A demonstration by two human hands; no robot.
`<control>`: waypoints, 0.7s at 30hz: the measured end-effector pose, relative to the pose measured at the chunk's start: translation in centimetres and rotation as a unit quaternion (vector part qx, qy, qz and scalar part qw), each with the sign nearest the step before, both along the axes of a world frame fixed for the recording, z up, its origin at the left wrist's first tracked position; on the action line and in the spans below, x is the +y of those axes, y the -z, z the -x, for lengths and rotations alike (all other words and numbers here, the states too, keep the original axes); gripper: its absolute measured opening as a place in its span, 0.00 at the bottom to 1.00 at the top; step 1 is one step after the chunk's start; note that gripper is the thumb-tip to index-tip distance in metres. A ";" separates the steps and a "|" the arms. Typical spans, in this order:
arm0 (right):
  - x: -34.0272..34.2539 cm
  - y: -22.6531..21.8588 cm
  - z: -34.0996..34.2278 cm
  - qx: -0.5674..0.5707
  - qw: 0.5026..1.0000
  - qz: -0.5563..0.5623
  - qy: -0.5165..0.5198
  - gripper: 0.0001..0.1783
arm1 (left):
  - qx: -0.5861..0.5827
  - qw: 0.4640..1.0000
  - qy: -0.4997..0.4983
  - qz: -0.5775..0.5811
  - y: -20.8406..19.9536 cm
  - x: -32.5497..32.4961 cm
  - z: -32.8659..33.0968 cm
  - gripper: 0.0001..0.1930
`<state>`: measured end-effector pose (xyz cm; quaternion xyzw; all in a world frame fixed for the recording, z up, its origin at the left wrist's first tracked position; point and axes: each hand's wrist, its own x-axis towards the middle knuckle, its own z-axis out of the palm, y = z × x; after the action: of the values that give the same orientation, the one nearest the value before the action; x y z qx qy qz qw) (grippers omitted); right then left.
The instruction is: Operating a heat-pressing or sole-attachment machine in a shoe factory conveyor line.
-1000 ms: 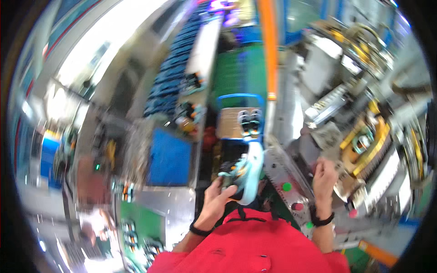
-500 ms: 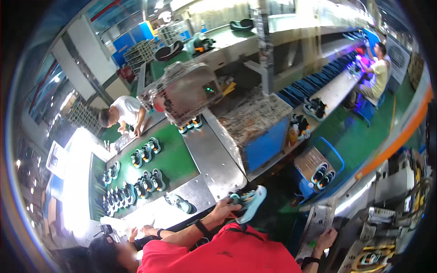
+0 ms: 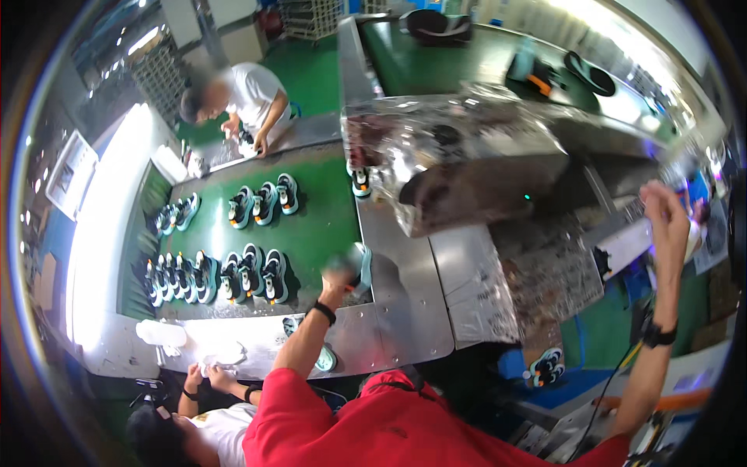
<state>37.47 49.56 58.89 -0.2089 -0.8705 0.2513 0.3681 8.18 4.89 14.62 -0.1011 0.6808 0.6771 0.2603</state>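
My left hand [image 3: 338, 277] grips a shoe with a pale turquoise sole [image 3: 363, 267], held at the near right corner of the green conveyor belt [image 3: 315, 226]. Motion blurs the hand and the shoe's upper. Raised far out to the right, my right hand [image 3: 667, 212] has loosely bent fingers, and nothing shows in them. Under my left forearm another light turquoise shoe [image 3: 326, 359] lies on the metal ledge, partly hidden by the arm. Several dark shoes with pale soles stand in rows on the belt, the closest being a black shoe [image 3: 274, 276].
A foil-wrapped machine [image 3: 475, 163] stands right of the belt. One co-worker [image 3: 253, 97] handles a shoe across it; another [image 3: 222, 428], at my left, handles something white. A shoe pair [image 3: 547, 367] sits low at right. A teal shoe [image 3: 525, 66] lies on the far belt.
The view has swung left. My left hand has carried the shoe from in front of my body to the belt's corner. My right hand has risen from the equipment at lower right.
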 end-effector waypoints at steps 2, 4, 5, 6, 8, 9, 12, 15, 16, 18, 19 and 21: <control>3.4 -2.8 8.4 -0.085 0.994 -0.058 -0.034 0.18 | 0.033 0.998 -0.053 0.017 2.0 0.6 5.4 0.14; 6.1 -5.1 14.8 -0.122 0.988 -0.089 -0.022 0.21 | 0.079 0.994 -0.071 0.017 3.7 2.4 10.9 0.12; 8.1 -5.3 18.4 -0.146 0.983 -0.109 -0.012 0.23 | 0.099 0.990 -0.095 0.041 5.3 2.3 13.7 0.11; 11.7 -6.3 20.6 -0.174 0.976 -0.129 -0.018 0.28 | 0.117 0.980 -0.134 0.084 6.8 3.9 16.7 0.11; 11.2 -7.1 26.2 -0.238 0.969 -0.063 0.033 0.32 | 0.135 0.970 -0.119 0.162 8.4 4.9 21.9 0.17; 11.1 -6.3 29.0 -0.227 0.973 -0.025 0.033 0.36 | 0.181 0.943 -0.134 0.245 9.7 4.6 24.2 0.24; 13.1 -6.4 34.3 -0.270 0.962 -0.013 0.049 0.37 | 0.241 0.930 -0.060 0.270 8.8 8.1 28.3 0.30; 13.3 -5.6 36.4 -0.307 0.948 0.088 -0.002 0.30 | 0.257 0.932 0.030 0.255 9.4 9.1 29.9 0.29; 12.2 -5.2 36.8 -0.321 0.930 0.177 -0.012 0.27 | 0.254 0.932 0.029 0.258 10.2 8.6 29.7 0.29; 10.5 -3.7 36.7 -0.228 0.954 0.193 0.032 0.22 | 0.324 0.915 0.008 0.240 11.3 8.3 27.9 0.39; 11.0 -3.2 36.5 -0.209 0.959 0.190 -0.002 0.22 | 0.311 0.919 0.033 0.240 9.8 8.7 25.8 0.36; 12.2 -3.9 35.5 -0.206 0.966 0.154 -0.038 0.21 | 0.296 0.938 0.063 0.170 7.6 9.0 20.4 0.37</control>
<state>1.96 61.72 62.75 -0.2772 -0.8856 0.3474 0.1348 -12.26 13.84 7.03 0.1041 0.8368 0.5331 0.0686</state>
